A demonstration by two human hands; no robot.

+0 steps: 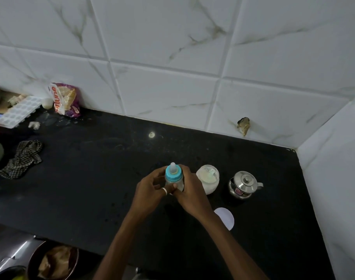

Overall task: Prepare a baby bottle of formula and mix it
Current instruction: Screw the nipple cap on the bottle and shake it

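A small baby bottle (pixel 173 175) with a blue collar and a pale teat stands upright over the black counter (pixel 91 168), white liquid showing in its lower part. My left hand (pixel 150 188), with a ring on one finger, wraps its left side. My right hand (pixel 189 191) wraps its right side, so both hands are shut around the bottle body. Just right of the bottle stands an open white formula jar (pixel 208 178) with powder and a scoop inside. Its round white lid (pixel 225 218) lies flat on the counter by my right forearm.
A small steel kettle (pixel 243 183) with its lid on stands right of the jar. At far left lie a checked cloth (pixel 21 158), an ice tray (pixel 19 113) and a snack packet (pixel 65 100). Tiled walls close the back and right. A sink with dishes (pixel 53 259) sits below left.
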